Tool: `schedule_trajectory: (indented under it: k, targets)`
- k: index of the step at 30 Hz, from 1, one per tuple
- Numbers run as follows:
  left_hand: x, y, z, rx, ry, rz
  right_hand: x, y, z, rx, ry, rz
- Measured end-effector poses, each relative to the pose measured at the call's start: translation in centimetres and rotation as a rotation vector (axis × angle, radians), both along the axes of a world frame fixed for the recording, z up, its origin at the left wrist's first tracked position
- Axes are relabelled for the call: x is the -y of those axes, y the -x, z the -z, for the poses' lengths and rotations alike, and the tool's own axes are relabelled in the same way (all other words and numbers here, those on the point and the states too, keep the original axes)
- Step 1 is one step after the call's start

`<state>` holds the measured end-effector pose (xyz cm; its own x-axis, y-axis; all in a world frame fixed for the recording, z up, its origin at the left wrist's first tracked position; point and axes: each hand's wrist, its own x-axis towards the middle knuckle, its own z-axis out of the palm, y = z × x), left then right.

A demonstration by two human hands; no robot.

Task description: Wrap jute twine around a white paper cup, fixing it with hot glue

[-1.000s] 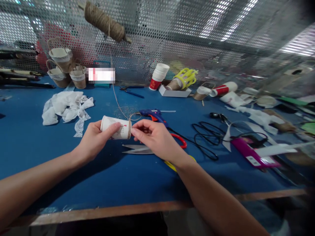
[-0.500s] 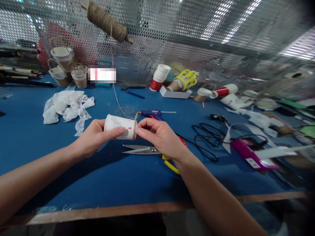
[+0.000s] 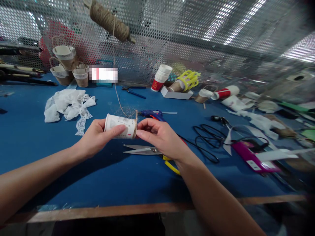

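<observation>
My left hand (image 3: 97, 137) grips a white paper cup (image 3: 119, 125) held on its side above the blue table (image 3: 36, 144). Jute twine (image 3: 119, 104) is wound round the cup's right end. My right hand (image 3: 159, 136) pinches that twine at the cup's end. The twine runs up from the cup to a spool of jute (image 3: 110, 21) hanging on the perforated metal screen. Scissors with yellow and red handles (image 3: 145, 150) lie on the table just under my right hand.
A blue glue gun (image 3: 154, 113) lies behind the cup. White lace scraps (image 3: 67, 104) sit at the left, twine-wrapped cups (image 3: 64, 64) at the back left, stacked paper cups (image 3: 161, 76) at the back middle. Black cord (image 3: 206, 139) and a pink device (image 3: 251, 157) lie at the right.
The loose loop of twine by the cup's end has been drawn tight against the cup. Both hands and the cup have shifted slightly to the right.
</observation>
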<state>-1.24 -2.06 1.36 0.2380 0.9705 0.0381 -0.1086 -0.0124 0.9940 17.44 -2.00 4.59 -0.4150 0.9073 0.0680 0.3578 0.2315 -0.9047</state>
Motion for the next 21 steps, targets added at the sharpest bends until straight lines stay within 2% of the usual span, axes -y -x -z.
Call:
schedule_trajectory:
  k: [15,21]
  targets:
    - [0.52,-0.11,-0.54,-0.225,-0.133,-0.009,0.09,0.32,0.17,0.066,0.025,0.043]
    - [0.6,-0.11,-0.92,-0.258,-0.125,0.016,-0.34,0.11,0.4,-0.079,0.123,0.08]
